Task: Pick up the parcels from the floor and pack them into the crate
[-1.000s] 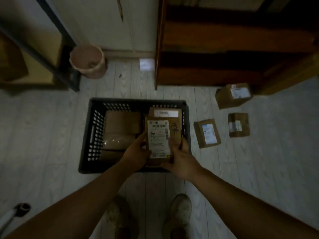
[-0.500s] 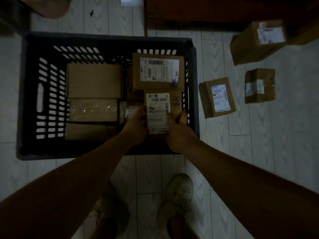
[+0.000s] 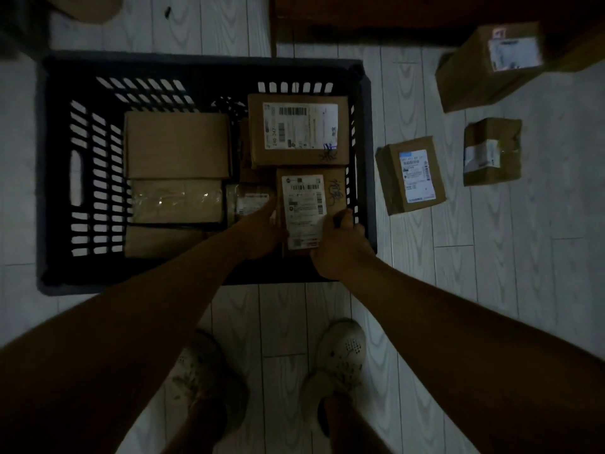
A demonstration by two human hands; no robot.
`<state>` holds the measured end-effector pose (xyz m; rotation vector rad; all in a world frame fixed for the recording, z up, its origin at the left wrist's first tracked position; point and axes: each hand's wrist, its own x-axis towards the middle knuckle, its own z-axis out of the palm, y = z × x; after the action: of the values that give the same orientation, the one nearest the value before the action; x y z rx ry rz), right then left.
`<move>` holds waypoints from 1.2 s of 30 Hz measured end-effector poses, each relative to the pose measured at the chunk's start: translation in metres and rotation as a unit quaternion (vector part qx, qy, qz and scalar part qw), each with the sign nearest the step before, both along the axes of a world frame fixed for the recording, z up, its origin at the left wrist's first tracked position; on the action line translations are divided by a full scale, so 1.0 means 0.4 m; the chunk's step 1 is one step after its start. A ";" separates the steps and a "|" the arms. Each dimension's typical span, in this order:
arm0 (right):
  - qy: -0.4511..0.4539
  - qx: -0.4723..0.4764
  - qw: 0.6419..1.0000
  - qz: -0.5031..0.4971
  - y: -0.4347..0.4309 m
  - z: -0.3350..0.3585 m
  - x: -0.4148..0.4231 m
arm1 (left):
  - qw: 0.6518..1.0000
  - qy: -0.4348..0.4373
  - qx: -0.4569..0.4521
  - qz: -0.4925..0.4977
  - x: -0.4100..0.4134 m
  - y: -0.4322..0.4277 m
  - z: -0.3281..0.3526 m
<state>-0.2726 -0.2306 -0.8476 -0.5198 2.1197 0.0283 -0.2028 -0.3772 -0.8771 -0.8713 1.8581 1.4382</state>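
A black slotted crate point(image 3: 59, 158) stands on the floor and holds several brown parcels. My left hand point(image 3: 258, 231) and my right hand point(image 3: 340, 247) both grip a small labelled parcel point(image 3: 307, 204) at the crate's near right corner, low inside it. Behind it lies a bigger labelled parcel point(image 3: 298, 131). To the right of the crate, three parcels rest on the floor: a near one point(image 3: 411, 175), a small taped one point(image 3: 491, 152) and a larger one point(image 3: 487, 67) at the back.
Dark wooden furniture point(image 3: 393, 18) rises behind the crate and the back parcel. My two shoes point(image 3: 340, 352) stand on the pale plank floor just in front of the crate. The room is dim.
My head has dropped closer over the crate. Both hands have lowered the small labelled parcel from above the rim down into the crate's near right corner.
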 end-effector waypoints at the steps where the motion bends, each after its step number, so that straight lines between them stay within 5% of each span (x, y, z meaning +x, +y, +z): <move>1: 0.003 -0.012 1.000 -0.004 0.007 0.018 0.001 | 1.000 -0.004 -0.009 -0.003 0.009 -0.008 0.022; 10: -0.009 -0.126 0.990 -0.056 0.099 0.550 -0.018 | 0.998 0.019 -0.068 0.002 0.134 -0.022 0.621; 18: 0.077 -0.140 0.984 -0.072 0.276 1.023 0.015 | 0.972 0.130 -0.189 -0.052 0.204 0.094 1.130; 21: 0.113 -0.125 0.982 -0.088 0.353 1.139 0.038 | 0.969 0.195 -0.150 -0.017 0.196 0.144 1.228; 25: 0.168 -0.115 0.970 -0.135 0.459 1.275 0.067 | 0.970 0.176 -0.154 -0.061 0.161 0.211 1.336; 36: 0.280 -0.131 0.926 -0.218 0.747 1.545 0.006 | 0.932 0.289 -0.169 -0.138 -0.002 0.443 1.578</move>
<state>-0.2701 0.0682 -0.2298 -0.1850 2.7827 -0.4117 -0.2037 -0.1999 -0.2457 -0.3105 2.6037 1.3010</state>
